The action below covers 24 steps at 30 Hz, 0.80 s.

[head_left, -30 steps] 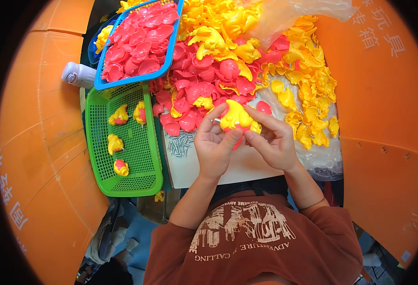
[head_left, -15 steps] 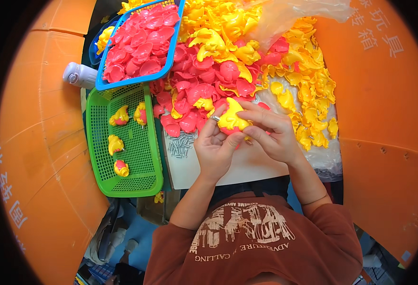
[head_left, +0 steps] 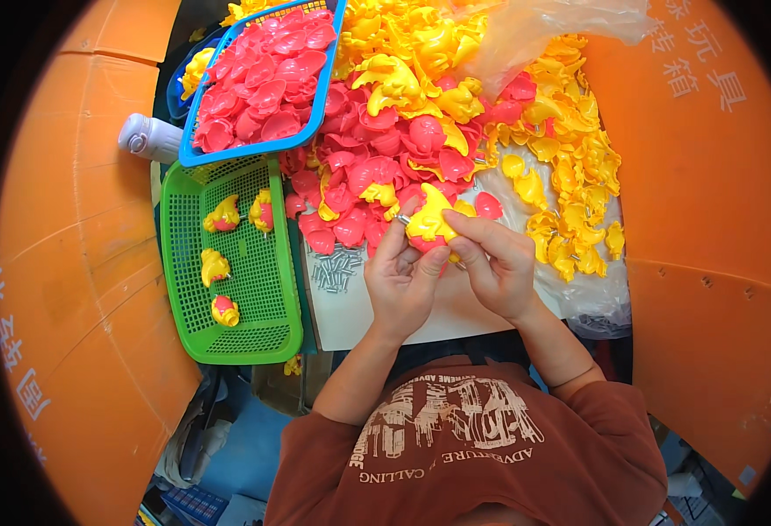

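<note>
Over the near edge of the white surface, both hands meet on one small toy piece of yellow and pink moulded plastic. The left hand cups it from below, thumb and ringed finger pinching its sides; the right hand pinches its right edge with fingertips pressed together. Just left of the left hand lies a small heap of short grey metal screws. Beyond the hands spreads a big pile of loose pink and yellow plastic shells — touching a blue mesh basket heaped with pink shells. A green mesh basket at the left holds four assembled yellow-and-pink pieces, well apart from each other.
</note>
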{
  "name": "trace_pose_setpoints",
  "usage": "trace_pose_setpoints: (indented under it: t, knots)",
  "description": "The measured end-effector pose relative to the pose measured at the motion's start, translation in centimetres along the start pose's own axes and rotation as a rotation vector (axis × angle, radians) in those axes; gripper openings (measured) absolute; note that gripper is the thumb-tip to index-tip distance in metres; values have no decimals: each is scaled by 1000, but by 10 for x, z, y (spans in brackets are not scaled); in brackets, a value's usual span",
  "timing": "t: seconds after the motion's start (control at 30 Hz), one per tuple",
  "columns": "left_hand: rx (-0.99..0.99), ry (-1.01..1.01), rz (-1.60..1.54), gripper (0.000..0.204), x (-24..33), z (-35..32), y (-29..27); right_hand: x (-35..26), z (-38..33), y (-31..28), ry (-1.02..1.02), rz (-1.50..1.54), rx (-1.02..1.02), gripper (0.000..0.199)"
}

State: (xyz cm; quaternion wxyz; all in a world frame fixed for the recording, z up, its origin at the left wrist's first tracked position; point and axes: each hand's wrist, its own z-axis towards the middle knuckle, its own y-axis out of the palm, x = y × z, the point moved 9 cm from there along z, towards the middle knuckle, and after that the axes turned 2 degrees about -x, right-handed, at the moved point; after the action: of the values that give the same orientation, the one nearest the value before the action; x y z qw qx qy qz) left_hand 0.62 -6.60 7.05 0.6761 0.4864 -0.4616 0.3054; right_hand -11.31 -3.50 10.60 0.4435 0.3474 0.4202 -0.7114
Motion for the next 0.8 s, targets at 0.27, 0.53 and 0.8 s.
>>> trace_pose_setpoints:
  t: [0.27, 0.53, 0.8]
  knots:
    - [190, -213, -28, 40, -6, -11, -15, -2, 1, 7, 5, 64, -97, 28]
    - [251, -296, -492, 36, -18, -4, -11, 2, 7, 0, 91, 94, -200, 32]
    - [214, -384, -741, 35, -43, -3, -5, 27, 0, 9, 407, 393, -116, 42]
